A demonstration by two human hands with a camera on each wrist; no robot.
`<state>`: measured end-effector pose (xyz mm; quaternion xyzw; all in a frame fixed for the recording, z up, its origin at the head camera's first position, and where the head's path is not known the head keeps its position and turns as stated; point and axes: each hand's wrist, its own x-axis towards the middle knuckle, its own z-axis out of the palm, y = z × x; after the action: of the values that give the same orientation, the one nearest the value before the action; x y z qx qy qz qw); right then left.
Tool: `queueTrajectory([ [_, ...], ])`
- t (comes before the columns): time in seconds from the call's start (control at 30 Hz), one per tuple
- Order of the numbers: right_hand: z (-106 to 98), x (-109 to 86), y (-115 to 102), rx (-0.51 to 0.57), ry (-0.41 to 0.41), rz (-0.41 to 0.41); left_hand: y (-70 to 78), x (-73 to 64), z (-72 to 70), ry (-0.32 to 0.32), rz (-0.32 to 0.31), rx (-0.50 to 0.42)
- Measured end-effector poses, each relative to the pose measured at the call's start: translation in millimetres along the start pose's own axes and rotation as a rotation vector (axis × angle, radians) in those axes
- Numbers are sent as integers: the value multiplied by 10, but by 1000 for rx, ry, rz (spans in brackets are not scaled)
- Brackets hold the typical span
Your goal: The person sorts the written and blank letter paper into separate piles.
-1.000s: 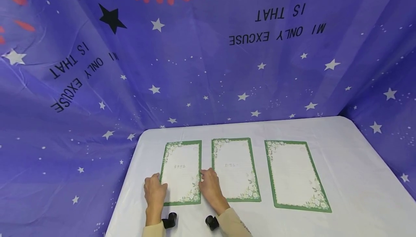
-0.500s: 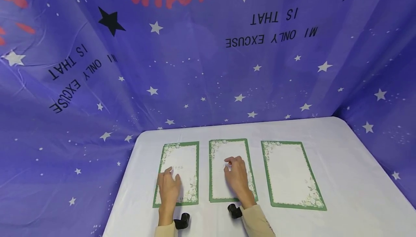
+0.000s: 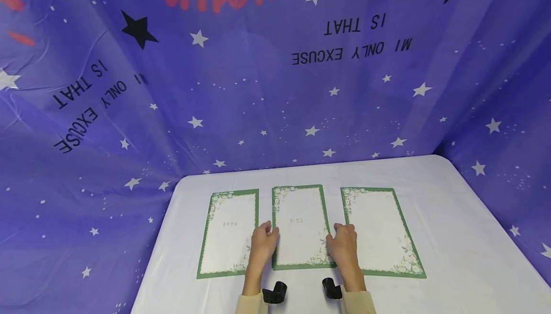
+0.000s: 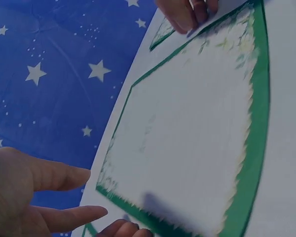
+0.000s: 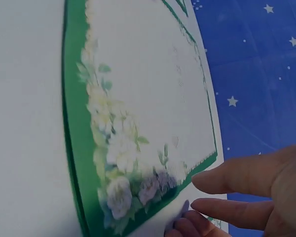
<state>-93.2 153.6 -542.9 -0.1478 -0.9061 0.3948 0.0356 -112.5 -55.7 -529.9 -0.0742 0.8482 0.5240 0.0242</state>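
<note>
Three white sheets of paper with green borders and printed flowers lie in a row on the table. At the left edge of the middle sheet (image 3: 299,247) is my left hand (image 3: 263,242), thumb towards the paper. My right hand (image 3: 344,248) is at that sheet's right edge, partly over the gap beside the right sheet (image 3: 379,232). In both wrist views thumb and forefinger are extended with nothing pinched between them; other fingers are bent. Faint handwriting shows on the middle sheet and the left sheet (image 3: 224,244). The middle one's doubled edge suggests stacked sheets.
A white cloth covers the table (image 3: 456,237). Behind and at the sides hangs a purple-blue curtain (image 3: 267,89) with stars and lettering. A black camera mount (image 3: 275,293) sits by the left wrist, another black mount (image 3: 331,288) by the right.
Both hands have moved rightwards from the left sheet's two edges to the middle sheet's edges. All three sheets stay on the table; the head view has shifted slightly.
</note>
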Motion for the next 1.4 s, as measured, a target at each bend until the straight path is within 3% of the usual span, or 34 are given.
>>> queueTrajectory([
  [0.2,0,-43,-18,47,-7,27,-6,-16,78,1,-39,-23],
  [0.33,13,-44,-7,84,8,39,-43,1,111,11,-11,-4],
  [0.53,77,-73,5,116,46,-8,-80,27,132,31,39,17],
  [0.83,176,-124,-32,18,114,-80,-22,5,160,54,58,102],
  [1.03,215,-144,-58,18,123,-48,-14,0,204,84,93,162],
  [1.4,212,-129,-57,156,227,-94,-8,4,205,88,77,175],
])
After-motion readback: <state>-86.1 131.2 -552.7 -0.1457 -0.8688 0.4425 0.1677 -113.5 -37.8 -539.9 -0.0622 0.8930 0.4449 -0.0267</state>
